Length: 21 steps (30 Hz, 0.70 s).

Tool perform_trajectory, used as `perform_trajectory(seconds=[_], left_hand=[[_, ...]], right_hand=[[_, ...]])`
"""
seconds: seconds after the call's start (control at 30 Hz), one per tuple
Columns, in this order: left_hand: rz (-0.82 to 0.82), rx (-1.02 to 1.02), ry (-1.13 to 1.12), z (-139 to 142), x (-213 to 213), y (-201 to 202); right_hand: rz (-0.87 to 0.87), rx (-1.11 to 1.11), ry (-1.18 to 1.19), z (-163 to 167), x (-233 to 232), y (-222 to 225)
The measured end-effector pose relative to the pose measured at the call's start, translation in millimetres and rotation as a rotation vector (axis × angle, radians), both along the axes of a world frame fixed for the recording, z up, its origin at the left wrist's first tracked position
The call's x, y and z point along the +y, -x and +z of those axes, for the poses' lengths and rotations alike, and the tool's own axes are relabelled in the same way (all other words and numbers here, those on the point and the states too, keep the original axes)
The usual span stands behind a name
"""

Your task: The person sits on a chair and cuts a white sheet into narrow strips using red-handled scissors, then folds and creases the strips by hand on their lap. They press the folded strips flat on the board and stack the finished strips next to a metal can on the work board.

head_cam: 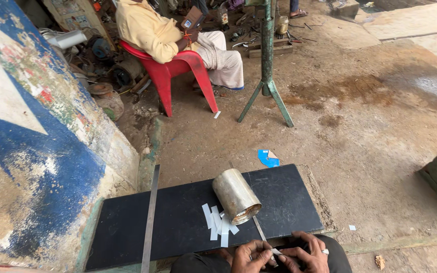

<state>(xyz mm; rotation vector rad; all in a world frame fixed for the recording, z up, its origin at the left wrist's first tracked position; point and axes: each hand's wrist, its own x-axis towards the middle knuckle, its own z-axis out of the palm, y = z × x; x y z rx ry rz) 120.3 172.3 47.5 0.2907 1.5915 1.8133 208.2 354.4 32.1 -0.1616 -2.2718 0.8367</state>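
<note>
While both hands pinch a small pale metal strip (pixel 276 251) at six o'clock, left hand (pixel 250 257) and right hand (pixel 304 254) closed on it, the strip runs left-right between them; the rolled shiny tin cylinder (pixel 236 195) lies at eleven o'clock on the black slab desk (pixel 178 222), nearer the left.

Left hand (pixel 249 256), right hand (pixel 302 253) pinch small metal strip (pixel 276 251), seemingly; tin cylinder (pixel 236 195) on black slab (pixel 178 222).

Soft, even daylight, no hard shadows. Dull glare on the shiny metal cylinder (pixel 236 195) just beyond the hands (pixel 279 255). Wide-angle bending toward the edges; focus sharp throughout.
</note>
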Motion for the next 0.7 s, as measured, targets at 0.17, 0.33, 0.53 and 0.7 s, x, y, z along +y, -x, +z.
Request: perform_trajectory(seconds=[0.17,0.33,0.53,0.7], left_hand=[[0.101,-0.023,0.031,13.8,-10.6,3.8],[0.072,-0.026,-0.190,8.4,-18.7,20.5],[0.131,-0.034,-0.248,10.6,-40.6,29.0],[0.048,-0.056,-0.334,31.2,-59.6,39.4]], right_hand=[[-0.017,-0.155,0.239,10.0,-24.2,5.2],[0.092,0.108,0.290,1.3,-47.0,37.9],[0.098,0.169,0.224,1.6,-70.7,47.3],[0.267,-0.071,0.184,7.1,-67.8,45.1]])
